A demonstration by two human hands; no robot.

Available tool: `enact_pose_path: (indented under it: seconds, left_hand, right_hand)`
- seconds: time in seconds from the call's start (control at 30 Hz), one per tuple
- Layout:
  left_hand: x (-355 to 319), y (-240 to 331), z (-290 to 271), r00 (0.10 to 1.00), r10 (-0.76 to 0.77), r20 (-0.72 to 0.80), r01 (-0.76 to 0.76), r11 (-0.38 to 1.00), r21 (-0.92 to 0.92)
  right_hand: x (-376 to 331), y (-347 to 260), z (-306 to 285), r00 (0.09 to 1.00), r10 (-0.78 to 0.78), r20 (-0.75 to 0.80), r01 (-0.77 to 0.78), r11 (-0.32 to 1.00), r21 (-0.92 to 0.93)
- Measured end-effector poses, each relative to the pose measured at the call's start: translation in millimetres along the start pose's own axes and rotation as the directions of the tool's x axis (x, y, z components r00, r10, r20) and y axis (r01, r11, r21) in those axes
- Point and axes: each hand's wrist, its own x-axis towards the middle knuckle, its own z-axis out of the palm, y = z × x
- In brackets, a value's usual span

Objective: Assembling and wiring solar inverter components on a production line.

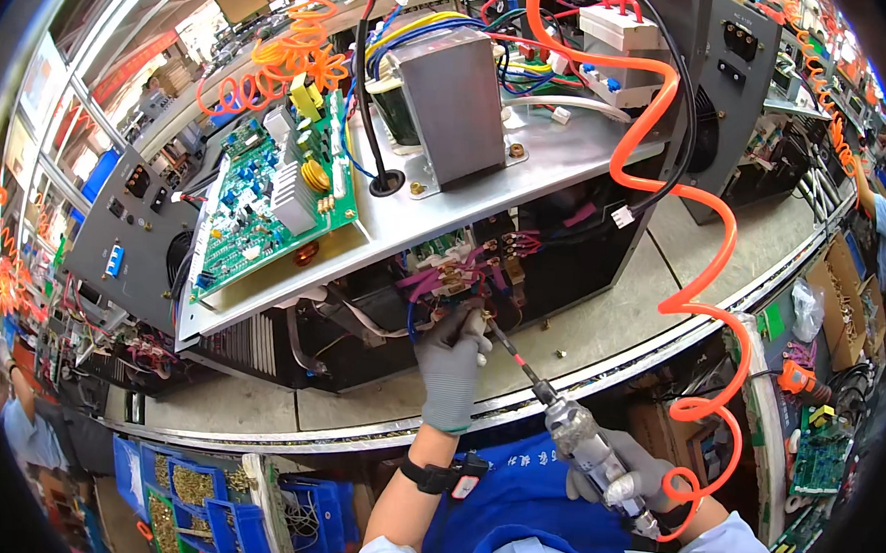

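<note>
My right hand, in a grey glove, is wrapped round an air screwdriver with an orange coiled hose. Its bit slants up and left to the fingers of my left hand. That hand, gloved too and with a black band on its wrist, is pinched closed at the bit's tip; what it holds is too small to name. Just above the fingertips are terminals with purple wires, inside the open lower part of a machine chassis. A green circuit board and a grey metal box sit on the chassis's top.
Blue bins of small brass-coloured parts stand at lower left. A metal rail edges the bench. More machines flank mine. On the right lie a cardboard box, an orange tool and green boards. Other people work at both far sides.
</note>
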Motion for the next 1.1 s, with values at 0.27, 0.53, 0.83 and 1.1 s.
enact_pose_path:
  seconds: [0.27,0.53,0.83,1.1]
  left_hand:
    - [6.2,-13.9,-1.2,0.997,0.08,0.004,-0.08,0.997,-0.014]
    - [10.9,-11.4,0.9,0.996,0.055,-0.063,-0.06,0.996,-0.072]
    - [19.8,-20.6,0.3,0.993,0.12,-0.001,-0.119,0.99,-0.078]
    - [11.8,-7.6,-4.4,0.997,-0.071,0.022,0.074,0.972,-0.224]
  right_hand:
    - [22.2,-6.1,16.1,0.998,-0.009,-0.068,0.012,0.999,0.041]
    - [36.1,-11.5,29.8,0.995,-0.044,-0.095,0.055,0.991,0.123]
    - [43.9,-4.1,33.1,0.99,-0.099,-0.101,0.114,0.98,0.166]
    - [55.6,-2.2,48.7,0.982,-0.046,-0.182,0.072,0.988,0.136]
